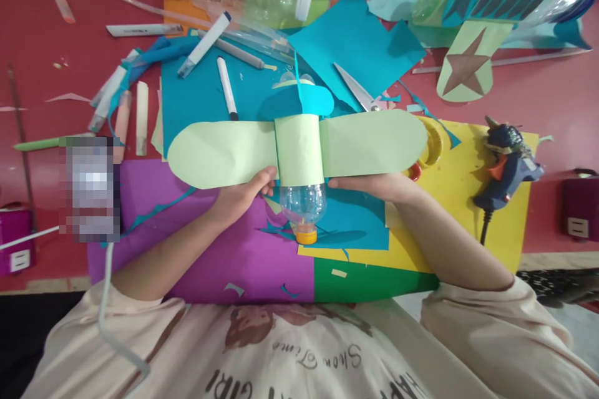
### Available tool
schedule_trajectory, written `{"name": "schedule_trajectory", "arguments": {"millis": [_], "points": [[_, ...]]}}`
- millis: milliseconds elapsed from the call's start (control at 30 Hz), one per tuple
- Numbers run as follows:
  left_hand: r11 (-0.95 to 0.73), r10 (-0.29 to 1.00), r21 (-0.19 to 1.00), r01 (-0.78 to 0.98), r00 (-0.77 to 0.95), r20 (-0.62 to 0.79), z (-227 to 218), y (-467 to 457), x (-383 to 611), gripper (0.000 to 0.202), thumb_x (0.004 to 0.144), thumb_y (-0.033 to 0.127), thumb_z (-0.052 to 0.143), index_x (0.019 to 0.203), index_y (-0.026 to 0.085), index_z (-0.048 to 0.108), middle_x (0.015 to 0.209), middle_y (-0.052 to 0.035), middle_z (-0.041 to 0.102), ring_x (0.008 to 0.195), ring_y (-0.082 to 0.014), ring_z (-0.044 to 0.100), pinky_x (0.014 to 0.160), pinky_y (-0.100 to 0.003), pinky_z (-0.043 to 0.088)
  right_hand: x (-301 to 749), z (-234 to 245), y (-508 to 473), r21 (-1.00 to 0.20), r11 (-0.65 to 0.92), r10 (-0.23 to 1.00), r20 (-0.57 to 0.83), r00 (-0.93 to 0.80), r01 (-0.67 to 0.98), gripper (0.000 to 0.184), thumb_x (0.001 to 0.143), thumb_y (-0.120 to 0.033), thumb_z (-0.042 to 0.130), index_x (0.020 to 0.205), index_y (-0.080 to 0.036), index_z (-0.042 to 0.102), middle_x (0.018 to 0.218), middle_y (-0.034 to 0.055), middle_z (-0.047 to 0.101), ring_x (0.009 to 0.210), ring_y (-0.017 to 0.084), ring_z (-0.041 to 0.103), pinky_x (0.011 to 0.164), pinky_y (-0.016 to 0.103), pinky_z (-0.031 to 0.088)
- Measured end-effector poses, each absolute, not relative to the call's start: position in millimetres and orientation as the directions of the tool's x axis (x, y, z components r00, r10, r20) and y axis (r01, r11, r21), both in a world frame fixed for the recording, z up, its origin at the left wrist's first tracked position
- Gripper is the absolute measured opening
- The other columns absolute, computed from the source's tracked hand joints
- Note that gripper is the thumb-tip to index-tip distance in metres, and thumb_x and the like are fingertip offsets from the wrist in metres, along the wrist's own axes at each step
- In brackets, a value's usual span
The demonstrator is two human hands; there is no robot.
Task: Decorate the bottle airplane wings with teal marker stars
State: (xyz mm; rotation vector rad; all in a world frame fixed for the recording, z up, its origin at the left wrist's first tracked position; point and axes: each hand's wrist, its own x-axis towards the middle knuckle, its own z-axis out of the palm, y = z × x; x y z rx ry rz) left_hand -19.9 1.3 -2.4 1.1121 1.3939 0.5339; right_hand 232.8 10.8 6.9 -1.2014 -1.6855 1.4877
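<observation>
I hold a clear plastic bottle [303, 201] with an orange cap [306, 237], cap pointing toward me. A pale green paper band wraps its middle, and pale green paper wings [369, 143] stick out to both sides. A blue paper tail piece [309, 100] sits at its far end. My left hand [243, 196] grips the underside of the left wing beside the bottle, fingers curled. My right hand [374, 186] holds the right wing's near edge, fingers closed under it.
Coloured paper sheets in purple [224, 255], yellow [468, 224], green and blue cover the red table. A blue glue gun [505, 165] lies at right. Scissors [358, 90], markers [228, 87] and paper strips lie beyond. Another bottle plane [468, 6] lies at top right.
</observation>
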Motion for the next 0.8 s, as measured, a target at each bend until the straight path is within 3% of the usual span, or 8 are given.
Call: {"name": "schedule_trajectory", "arguments": {"millis": [400,800], "points": [[0.428,0.845,0.835,0.345,0.176,-0.505,12,6,-15,0.040,0.080,0.047,0.058,0.049,0.023,0.049,0.055,-0.0015,0.056,0.062,-0.0183,0.060,0.080,-0.032,0.056,229,8,12,-0.964,-0.016,0.900,-0.130,-0.416,0.267,0.053,0.072,-0.064,0.069,0.107,-0.025,0.070,0.099,0.0050,0.075,0.113,0.029,0.065,0.101,0.045,0.055],[0.373,0.859,0.860,0.348,0.222,-0.462,13,5,-14,0.045,0.077,0.059,0.058,0.051,0.023,0.047,0.052,0.0022,0.048,0.055,-0.0126,0.053,0.067,-0.028,0.051,231,8,11,-0.968,-0.074,0.887,-0.173,-0.428,0.239,0.045,0.073,-0.054,0.071,0.108,-0.026,0.070,0.100,0.0034,0.076,0.114,0.028,0.065,0.100,0.043,0.056]]}}
